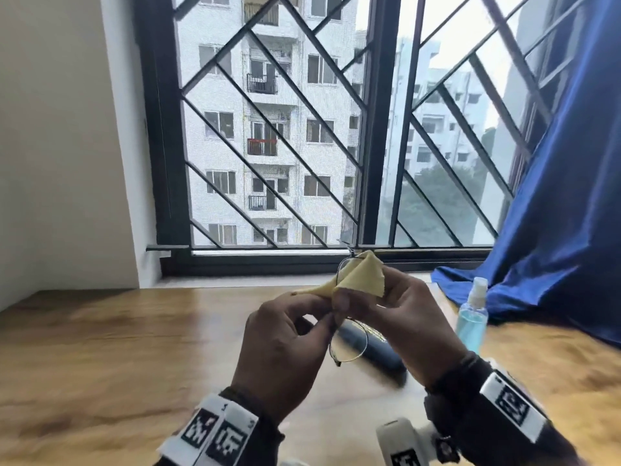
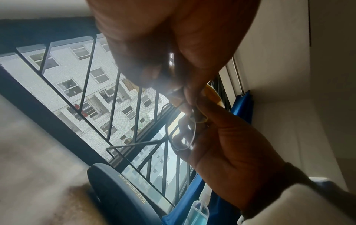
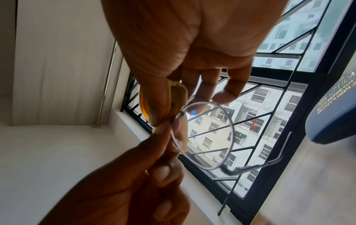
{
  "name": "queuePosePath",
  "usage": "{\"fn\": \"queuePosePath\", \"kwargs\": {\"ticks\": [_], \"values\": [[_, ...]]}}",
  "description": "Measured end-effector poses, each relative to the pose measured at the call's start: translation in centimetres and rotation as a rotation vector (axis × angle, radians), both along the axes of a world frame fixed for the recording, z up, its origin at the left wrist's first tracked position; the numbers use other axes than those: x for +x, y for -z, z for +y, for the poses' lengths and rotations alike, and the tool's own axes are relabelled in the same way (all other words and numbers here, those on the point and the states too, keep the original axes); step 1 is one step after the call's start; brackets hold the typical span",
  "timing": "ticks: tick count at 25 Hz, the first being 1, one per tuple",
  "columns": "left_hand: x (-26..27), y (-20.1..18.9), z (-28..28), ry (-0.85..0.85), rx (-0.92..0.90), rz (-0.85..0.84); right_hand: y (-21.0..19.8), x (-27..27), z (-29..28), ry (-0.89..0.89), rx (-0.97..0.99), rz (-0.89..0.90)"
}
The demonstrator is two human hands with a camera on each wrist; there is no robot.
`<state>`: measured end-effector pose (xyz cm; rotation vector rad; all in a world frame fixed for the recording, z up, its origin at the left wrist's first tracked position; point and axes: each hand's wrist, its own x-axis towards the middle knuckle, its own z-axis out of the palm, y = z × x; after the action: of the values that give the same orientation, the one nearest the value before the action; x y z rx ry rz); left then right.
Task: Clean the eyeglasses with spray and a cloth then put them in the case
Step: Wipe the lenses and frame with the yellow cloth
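Pinching the glasses (image 1: 347, 344) at the frame, the left hand (image 1: 285, 351) has its fingers curled tight. The right hand (image 1: 403, 317) pinches a yellow cloth (image 1: 361, 277) around one lens, above the case (image 1: 369, 351) on the table (image 1: 134, 348)

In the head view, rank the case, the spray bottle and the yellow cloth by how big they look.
1. Cloth and case: look alike, both partly hidden by hands, so unranked.
2. Spray bottle: smallest.

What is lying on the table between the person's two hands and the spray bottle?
In the head view, the dark glasses case lies on the table, below the hands and left of the spray bottle.
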<state>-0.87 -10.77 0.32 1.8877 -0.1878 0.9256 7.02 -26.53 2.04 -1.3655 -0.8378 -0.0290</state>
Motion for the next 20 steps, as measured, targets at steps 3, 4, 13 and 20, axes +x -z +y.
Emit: {"fn": "queuePosePath", "kwargs": {"ticks": [3, 4, 13, 20], "values": [[-0.12, -0.05, -0.15, -0.015, 0.096, 0.034, -0.20, -0.04, -0.04, 0.096, 0.054, -0.012], [-0.12, -0.06, -0.17, -0.018, 0.123, 0.042, -0.40, -0.02, -0.10, 0.128, 0.106, 0.011], [0.11, 0.08, 0.27, -0.057, 0.076, 0.045, -0.13, -0.11, 0.06, -0.055, -0.003, 0.106], [0.09, -0.10, -0.06, -0.100, 0.007, 0.062, -0.05, 0.41, 0.10, 0.054, 0.006, 0.062]]}}
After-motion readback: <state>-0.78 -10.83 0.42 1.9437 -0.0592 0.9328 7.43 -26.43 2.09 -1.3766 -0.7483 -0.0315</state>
